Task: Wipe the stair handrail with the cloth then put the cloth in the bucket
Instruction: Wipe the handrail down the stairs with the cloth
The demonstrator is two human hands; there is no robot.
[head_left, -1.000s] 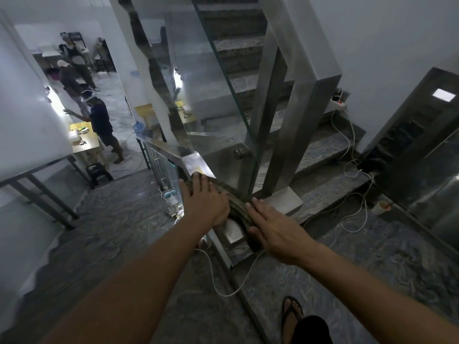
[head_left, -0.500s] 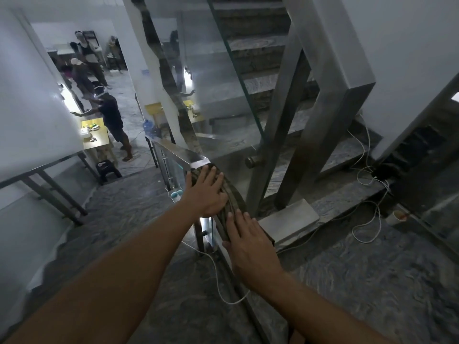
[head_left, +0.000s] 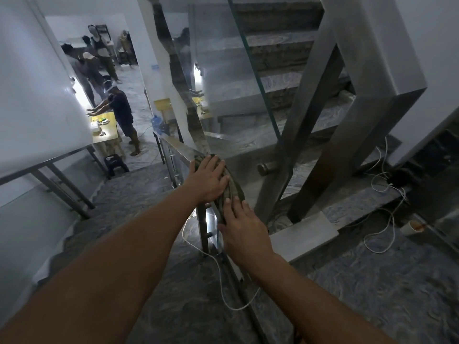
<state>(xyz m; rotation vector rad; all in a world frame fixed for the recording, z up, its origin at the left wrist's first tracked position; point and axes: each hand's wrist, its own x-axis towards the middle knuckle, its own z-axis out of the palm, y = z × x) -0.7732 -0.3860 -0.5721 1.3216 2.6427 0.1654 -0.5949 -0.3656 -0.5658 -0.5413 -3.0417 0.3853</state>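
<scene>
A dark striped cloth [head_left: 232,192] lies along the top of the steel stair handrail [head_left: 178,147], which slopes down and away from me. My left hand [head_left: 208,181] presses flat on the far end of the cloth, fingers spread over it. My right hand [head_left: 244,234] presses on the near end, its fingertips on the cloth and its palm over the rail. Most of the cloth is hidden under my hands. No bucket is in view.
A glass panel [head_left: 258,100] and thick steel posts [head_left: 305,135] rise just right of the rail. White cables [head_left: 387,219] and a paper cup [head_left: 409,227] lie on the landing at right. Stairs descend at left beside a wall rail [head_left: 49,162]. Several people stand below.
Both hands and the cloth have slid further down the handrail, away from me, and my right hand has turned to lie in line with the rail.
</scene>
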